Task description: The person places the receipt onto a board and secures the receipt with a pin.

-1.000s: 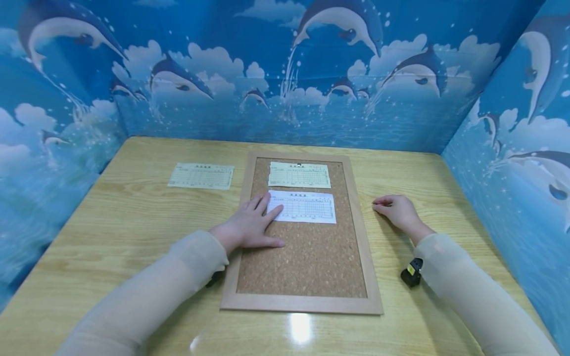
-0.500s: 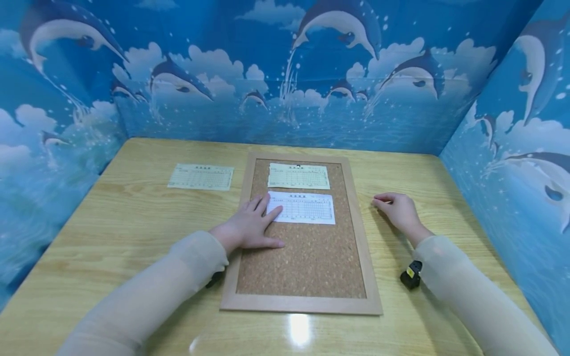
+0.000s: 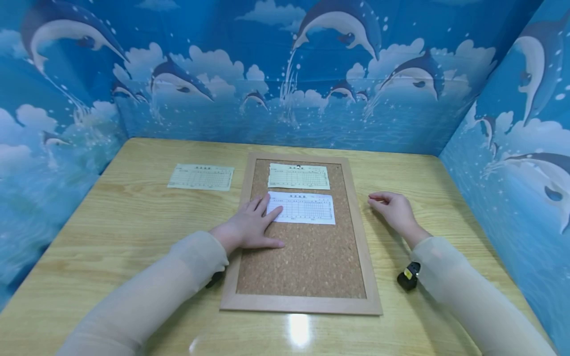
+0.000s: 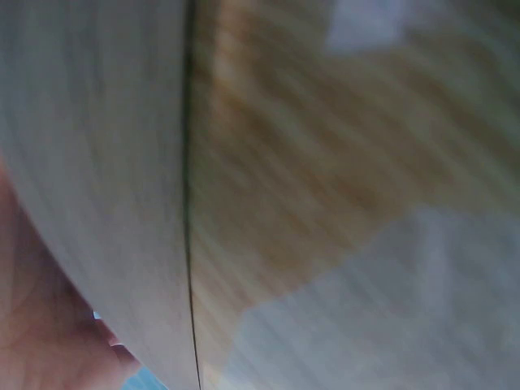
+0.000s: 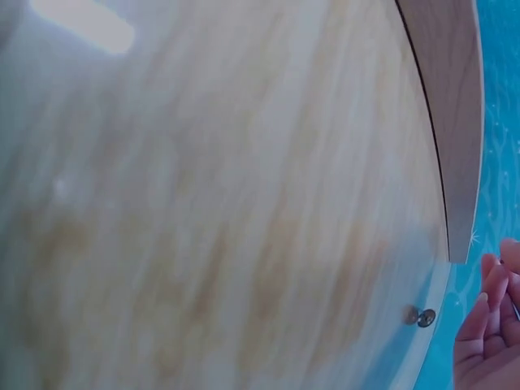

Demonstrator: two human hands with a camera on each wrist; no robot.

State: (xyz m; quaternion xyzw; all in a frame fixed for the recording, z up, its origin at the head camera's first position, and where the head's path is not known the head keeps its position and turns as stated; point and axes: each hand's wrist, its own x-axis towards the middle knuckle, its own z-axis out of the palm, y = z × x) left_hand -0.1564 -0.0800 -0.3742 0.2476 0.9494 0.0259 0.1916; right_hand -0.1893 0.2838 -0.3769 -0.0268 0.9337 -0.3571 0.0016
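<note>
My left hand [image 3: 249, 223] lies spread across the left side of a framed cork board [image 3: 303, 267]. Its fingertips rest on the left end of a white printed form slip [image 3: 307, 208]. Above that slip, a pale green form [image 3: 299, 177] is fixed to the cork by a small tack [image 3: 298, 167] at its top edge. Right of the board, my right hand [image 3: 392, 211] is held over the table with thumb and forefinger together. In the right wrist view a thin metal sliver [image 5: 515, 310], seemingly a thumbtack, shows between the fingers, mostly hidden.
Another pale green form [image 3: 200, 177] lies on the wooden table [image 3: 111, 222], left of the board. A metal thumbtack [image 5: 426, 318] stands on the tabletop near the right hand. Blue dolphin-print cloth [image 3: 213, 113] walls off the back and sides.
My right hand has shifted slightly left toward the board, its thumb and forefinger still together. The left hand, the forms and the board stay put.
</note>
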